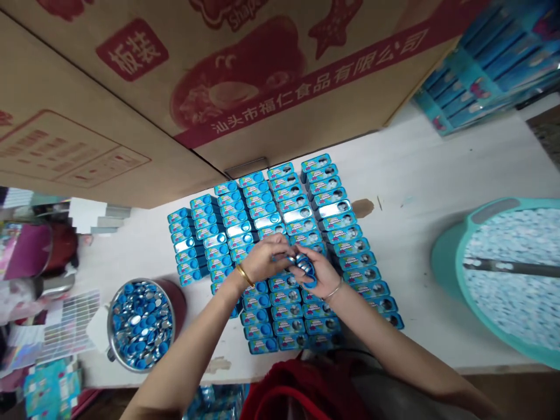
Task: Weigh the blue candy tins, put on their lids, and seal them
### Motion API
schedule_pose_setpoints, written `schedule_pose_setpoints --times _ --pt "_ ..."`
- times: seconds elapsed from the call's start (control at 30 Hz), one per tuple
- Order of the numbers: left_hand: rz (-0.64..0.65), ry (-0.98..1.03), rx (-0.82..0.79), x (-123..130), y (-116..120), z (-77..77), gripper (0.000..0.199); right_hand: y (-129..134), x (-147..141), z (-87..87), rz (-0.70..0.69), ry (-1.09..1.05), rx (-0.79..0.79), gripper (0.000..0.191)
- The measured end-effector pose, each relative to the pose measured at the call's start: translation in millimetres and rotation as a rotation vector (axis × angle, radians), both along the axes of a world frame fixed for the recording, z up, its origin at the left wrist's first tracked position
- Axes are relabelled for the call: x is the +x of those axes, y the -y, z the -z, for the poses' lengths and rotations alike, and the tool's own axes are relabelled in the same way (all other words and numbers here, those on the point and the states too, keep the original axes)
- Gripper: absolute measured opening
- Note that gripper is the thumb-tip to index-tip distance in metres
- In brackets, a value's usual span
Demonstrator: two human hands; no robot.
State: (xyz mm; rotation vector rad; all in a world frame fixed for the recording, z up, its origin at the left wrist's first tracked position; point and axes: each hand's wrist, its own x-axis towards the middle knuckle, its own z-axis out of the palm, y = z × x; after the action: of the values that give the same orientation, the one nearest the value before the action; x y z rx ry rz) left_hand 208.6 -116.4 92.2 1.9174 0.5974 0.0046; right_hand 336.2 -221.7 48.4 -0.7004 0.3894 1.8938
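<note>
Now the right hand [322, 273] curls around a small bunch of caps [306, 267], silver and blue, up above the middle of the tins [286, 312]. The bunch slants down from the left fingertips toward the person's own right side. I can't tell how many caps are in it. The left hand [268, 256] has its fingers bent in close beside them. I can't tell if they pinch a cap.

The tins stand up in six long lines that lead away from the person. The far left line has seven tins. Each blue top is longer side to side, and its right end tips a bit away from the person. Blue round spots show on many left tops, and dark round spots show on the far right line.

One pot [180, 303] at the left is full of loose caps, too many to count. One green tub [452, 262] sits at the right. One big brown box [284, 131] stands behind the tins.
</note>
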Motion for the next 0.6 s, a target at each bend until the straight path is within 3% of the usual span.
schedule_pose_setpoints --times 0.1,0.2,0.27,0.37,0.47,0.6 --pt "-0.123 -0.069 0.026 -4 2 8.0 0.013 1 -6 -0.3 -0.014 0.019 -0.019 0.030" --pt "-0.353 -0.320 0.107 2 -10 21.3 0.013 3 -5 -0.7 0.001 0.116 -0.031 0.031" --pt "-0.437 -0.497 0.186 11 -21 29.2 0.008 4 -1 -0.5 0.013 0.179 -0.020 0.029" --pt "-0.374 -0.712 0.280 28 -38 36.6 0.010 6 3 0.2 0.010 0.242 -0.016 0.030" --pt "-0.255 -0.910 0.277 40 -51 39.4 0.021 6 5 1.0 0.011 0.231 -0.039 0.033" --pt "-0.182 -1.016 0.300 46 -58 39.9 0.030 5 5 0.7 0.022 0.213 -0.027 0.037"
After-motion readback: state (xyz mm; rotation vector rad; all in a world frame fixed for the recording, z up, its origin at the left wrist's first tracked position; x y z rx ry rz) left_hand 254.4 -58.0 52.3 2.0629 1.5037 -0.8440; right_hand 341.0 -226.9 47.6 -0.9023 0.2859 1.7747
